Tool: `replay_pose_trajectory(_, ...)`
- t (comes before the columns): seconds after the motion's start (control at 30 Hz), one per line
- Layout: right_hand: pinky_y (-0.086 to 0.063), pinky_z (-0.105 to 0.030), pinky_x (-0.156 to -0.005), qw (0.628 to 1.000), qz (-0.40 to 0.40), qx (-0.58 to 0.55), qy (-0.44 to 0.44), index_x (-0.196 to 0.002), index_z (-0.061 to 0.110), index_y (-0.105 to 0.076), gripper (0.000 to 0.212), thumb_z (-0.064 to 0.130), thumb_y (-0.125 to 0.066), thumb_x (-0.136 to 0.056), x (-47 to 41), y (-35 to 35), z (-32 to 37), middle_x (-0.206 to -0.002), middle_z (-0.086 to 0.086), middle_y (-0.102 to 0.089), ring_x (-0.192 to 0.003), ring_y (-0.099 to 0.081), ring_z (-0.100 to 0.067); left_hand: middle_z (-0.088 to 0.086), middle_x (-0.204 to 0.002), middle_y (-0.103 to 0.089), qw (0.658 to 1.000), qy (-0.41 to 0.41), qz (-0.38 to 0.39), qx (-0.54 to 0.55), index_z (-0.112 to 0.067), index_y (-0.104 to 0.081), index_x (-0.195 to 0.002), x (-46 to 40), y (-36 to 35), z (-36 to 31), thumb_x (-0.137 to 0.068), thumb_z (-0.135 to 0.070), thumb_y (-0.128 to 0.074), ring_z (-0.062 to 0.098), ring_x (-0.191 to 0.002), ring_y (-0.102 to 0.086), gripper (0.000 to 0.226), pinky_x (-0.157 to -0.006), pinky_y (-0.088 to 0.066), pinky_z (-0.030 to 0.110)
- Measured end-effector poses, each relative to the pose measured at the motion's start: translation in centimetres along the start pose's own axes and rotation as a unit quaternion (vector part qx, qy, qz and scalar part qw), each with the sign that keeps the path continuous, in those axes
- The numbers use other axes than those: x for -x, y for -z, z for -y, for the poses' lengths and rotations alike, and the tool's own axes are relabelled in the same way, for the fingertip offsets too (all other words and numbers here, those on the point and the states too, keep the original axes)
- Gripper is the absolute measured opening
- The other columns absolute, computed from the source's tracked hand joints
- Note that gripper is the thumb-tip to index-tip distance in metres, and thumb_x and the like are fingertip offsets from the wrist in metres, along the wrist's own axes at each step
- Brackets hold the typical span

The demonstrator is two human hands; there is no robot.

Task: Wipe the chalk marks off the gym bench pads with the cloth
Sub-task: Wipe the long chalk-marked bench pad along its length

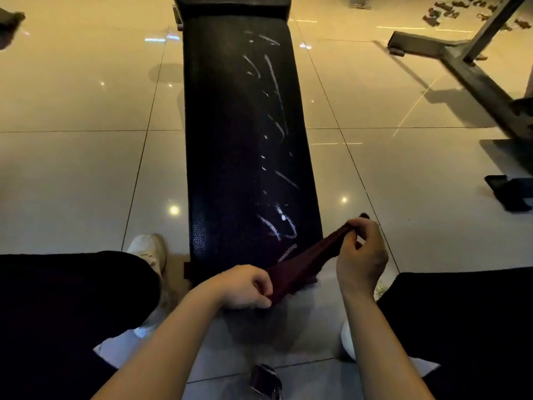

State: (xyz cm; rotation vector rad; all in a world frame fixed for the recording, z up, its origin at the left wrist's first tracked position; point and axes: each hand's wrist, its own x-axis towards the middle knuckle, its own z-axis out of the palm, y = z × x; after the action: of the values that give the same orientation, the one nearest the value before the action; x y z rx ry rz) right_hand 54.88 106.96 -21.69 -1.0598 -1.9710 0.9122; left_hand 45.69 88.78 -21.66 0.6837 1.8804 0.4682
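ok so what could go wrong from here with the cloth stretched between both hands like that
1. The dark red cloth is pulled into a narrow band between the left hand and right hand; wiped that way, it would probably touch little of the pad and leave streaks.
2. The chalk marks run far up the black bench pad, so the farthest ones may be missed.
3. A dry wipe might smear the heavy chalk patch nearest the hands.

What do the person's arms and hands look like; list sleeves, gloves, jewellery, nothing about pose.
Both forearms are bare up to the bottom edge of the picture, with no sleeve or cuff showing. The left hand and the right hand wear no gloves. No ring, watch, wristband or marking shows on either, though the dim light could hide something small.
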Motion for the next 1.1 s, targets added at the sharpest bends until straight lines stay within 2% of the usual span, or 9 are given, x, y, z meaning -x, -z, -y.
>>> replay_pose_trajectory(0.07, -0.047, -0.027, -0.081, 0.999, 0.013, -0.009, 0.050, -0.097, 0.016, -0.062, 0.022, -0.003, -0.053, -0.091, -0.5, -0.6, 0.5, -0.095, 0.007, -0.059, -0.089, -0.055, -0.010, -0.013, -0.078, -0.058, 0.998, -0.014, 0.000, 0.060, -0.033, -0.059, -0.076, 0.2, -1.2, -0.2, -0.084, -0.019, -0.072, 0.002, -0.073, -0.054, 0.021, -0.073, -0.043, 0.019)
replay_pose_trajectory(0.17, -0.046, -0.019, -0.089, 0.992, 0.092, 0.005, 0.089, -0.113, 0.010, -0.063, 0.024, 0.000, -0.053, -0.093, -0.6, -3.2, -0.2, -0.106, 0.006, -0.062, -0.099, -0.058, -0.012, -0.015, -0.077, -0.058, 0.989, 0.018, -0.130, 0.068, -0.033, -0.057, -0.075, 0.7, -1.5, 0.6, -0.085, -0.021, -0.071, 0.002, -0.075, -0.055, 0.021, -0.071, -0.043, 0.020)
replay_pose_trajectory(0.27, -0.042, -0.028, -0.100, 0.960, 0.236, 0.047, 0.141, -0.141, 0.015, -0.046, 0.046, 0.009, -0.053, -0.096, 1.1, -6.3, -2.3, -0.134, -0.002, -0.057, -0.123, -0.051, -0.015, -0.015, -0.076, -0.059, 0.935, 0.115, -0.328, 0.071, -0.036, -0.054, -0.072, 0.8, -2.0, 2.3, -0.087, -0.024, -0.069, 0.013, -0.085, -0.061, 0.023, -0.078, -0.049, 0.031)
replay_pose_trajectory(0.43, -0.018, -0.039, -0.117, 0.906, 0.246, 0.218, 0.268, -0.146, 0.007, -0.039, 0.055, 0.034, -0.034, -0.099, 3.6, -8.3, -6.2, -0.154, -0.014, -0.035, -0.142, -0.028, -0.029, -0.005, -0.099, -0.066, 0.857, 0.187, -0.480, 0.012, -0.026, -0.064, -0.095, -0.7, -3.1, 2.5, -0.091, -0.026, -0.061, 0.021, -0.097, -0.060, 0.005, -0.074, -0.046, 0.033)
replay_pose_trajectory(0.63, -0.005, -0.039, -0.120, 0.888, 0.253, 0.249, 0.293, -0.151, 0.015, -0.032, 0.062, 0.047, -0.031, -0.098, 2.6, -7.9, -6.7, -0.159, -0.016, -0.024, -0.147, -0.018, -0.033, -0.001, -0.101, -0.064, 0.820, 0.231, -0.521, -0.056, -0.022, -0.063, -0.101, -1.1, -4.4, 1.6, -0.094, -0.025, -0.055, 0.027, -0.098, -0.059, 0.011, -0.066, -0.039, 0.034)
replay_pose_trajectory(0.73, -0.007, -0.040, -0.120, 0.897, 0.255, 0.242, 0.269, -0.152, 0.008, -0.028, 0.067, 0.049, -0.028, -0.098, 2.3, -8.5, -5.7, -0.159, -0.015, -0.024, -0.147, -0.017, -0.031, 0.005, -0.089, -0.064, 0.793, 0.152, -0.578, -0.117, -0.015, -0.066, -0.093, -2.0, -4.0, 2.8, -0.087, -0.025, -0.049, 0.034, -0.083, -0.060, 0.021, -0.063, -0.045, 0.039)
replay_pose_trajectory(0.8, -0.007, -0.042, -0.120, 0.900, 0.239, 0.255, 0.261, -0.151, 0.005, -0.026, 0.067, 0.046, -0.029, -0.098, 2.3, -9.2, -5.4, -0.158, -0.016, -0.025, -0.147, -0.018, -0.031, 0.009, -0.105, -0.063, 0.776, 0.119, -0.605, -0.129, -0.013, -0.066, -0.106, -3.5, -3.4, 3.2, -0.086, -0.028, -0.045, 0.034, -0.095, -0.057, 0.032, -0.075, -0.047, 0.045)
replay_pose_trajectory(0.93, -0.008, -0.043, -0.121, 0.894, 0.215, 0.286, 0.268, -0.151, 0.004, -0.025, 0.067, 0.044, -0.032, -0.097, 2.6, -10.0, -5.9, -0.157, -0.017, -0.026, -0.147, -0.019, -0.031, 0.009, -0.145, -0.044, 0.783, 0.039, -0.587, -0.202, -0.018, -0.047, -0.137, -6.4, 0.0, 4.6, -0.093, -0.032, -0.044, 0.025, -0.133, -0.033, 0.046, -0.106, -0.024, 0.044)
replay_pose_trajectory(1.1, -0.008, -0.043, -0.121, 0.901, 0.200, 0.286, 0.256, -0.151, 0.007, -0.022, 0.067, 0.044, -0.034, -0.097, 2.8, -10.1, -5.6, -0.158, -0.014, -0.022, -0.147, -0.019, -0.030, 0.005, -0.157, -0.028, 0.806, 0.020, -0.535, -0.252, -0.023, -0.034, -0.148, -8.0, 2.3, 7.6, -0.097, -0.040, -0.034, 0.023, -0.144, -0.022, 0.054, -0.115, -0.016, 0.048)
